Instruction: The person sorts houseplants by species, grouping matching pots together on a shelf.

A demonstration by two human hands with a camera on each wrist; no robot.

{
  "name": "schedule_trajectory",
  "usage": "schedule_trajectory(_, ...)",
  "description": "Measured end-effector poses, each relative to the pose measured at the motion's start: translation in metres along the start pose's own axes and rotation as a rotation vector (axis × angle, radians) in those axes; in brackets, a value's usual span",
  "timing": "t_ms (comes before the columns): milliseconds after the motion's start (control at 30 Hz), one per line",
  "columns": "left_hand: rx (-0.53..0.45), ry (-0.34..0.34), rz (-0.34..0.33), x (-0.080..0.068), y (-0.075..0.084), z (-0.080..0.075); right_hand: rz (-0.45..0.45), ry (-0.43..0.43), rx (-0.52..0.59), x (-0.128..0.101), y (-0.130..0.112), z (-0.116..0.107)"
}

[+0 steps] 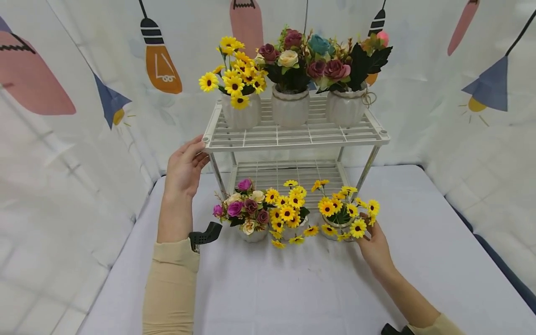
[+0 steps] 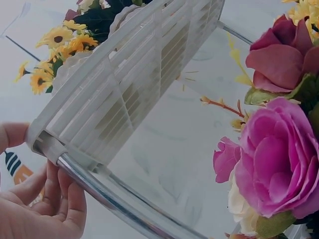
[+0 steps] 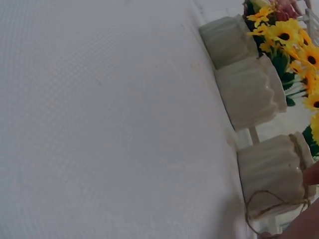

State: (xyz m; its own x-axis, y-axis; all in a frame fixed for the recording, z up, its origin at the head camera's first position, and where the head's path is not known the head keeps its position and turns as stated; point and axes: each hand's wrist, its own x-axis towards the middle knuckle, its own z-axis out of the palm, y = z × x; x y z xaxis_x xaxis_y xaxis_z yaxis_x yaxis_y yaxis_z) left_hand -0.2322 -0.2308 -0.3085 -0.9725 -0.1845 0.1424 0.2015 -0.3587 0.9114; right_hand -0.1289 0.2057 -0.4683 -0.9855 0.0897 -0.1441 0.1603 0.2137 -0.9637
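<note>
A white two-tier wire shelf (image 1: pixel 297 145) with metal legs stands on the table. My left hand (image 1: pixel 184 167) grips its upper front-left corner; in the left wrist view the thumb touches the rim and the curled fingers (image 2: pixel 67 196) lie by the leg. My right hand (image 1: pixel 375 246) holds the rightmost front flower pot (image 3: pixel 271 172), a white ribbed one with twine and yellow daisies (image 1: pixel 328 207); the fingers behind it are partly hidden. Left of it stand a second pot of yellow daisies (image 1: pixel 287 213) and a pot of purple and cream roses (image 1: pixel 236 208).
On the top tier stand three white pots: yellow daisies (image 1: pixel 233 84), maroon and cream roses (image 1: pixel 288 58), and mixed roses with dark leaves (image 1: pixel 336 70). A white cloth covers the table (image 1: pixel 289 293). Printed curtains (image 1: pixel 104 42) hang behind and at both sides.
</note>
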Motion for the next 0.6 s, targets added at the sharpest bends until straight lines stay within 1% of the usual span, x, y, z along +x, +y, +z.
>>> schedule_trajectory(100,-0.013,0.001,0.005,0.000,0.001,-0.001,-0.034,-0.011,-0.010,0.002,0.003,0.009)
schedule_trajectory(233,-0.028,-0.009,0.001,0.001,0.002,-0.002,-0.133,0.001,-0.021,0.003,0.009,0.021)
schedule_trajectory(333,-0.021,-0.006,-0.004,0.001,0.002,-0.002,-0.219,0.014,0.025,0.001,0.012,0.031)
schedule_trajectory(400,-0.015,-0.003,-0.002,0.001,0.002,-0.002,-0.260,0.035,0.047,0.000,0.013,0.038)
schedule_trajectory(467,-0.012,-0.003,0.000,0.001,0.002,-0.002,-0.284,0.058,0.074,0.000,0.013,0.043)
schedule_trajectory(600,-0.014,-0.005,-0.001,0.000,0.002,-0.002,-0.308,0.105,0.054,0.002,0.013,0.050)
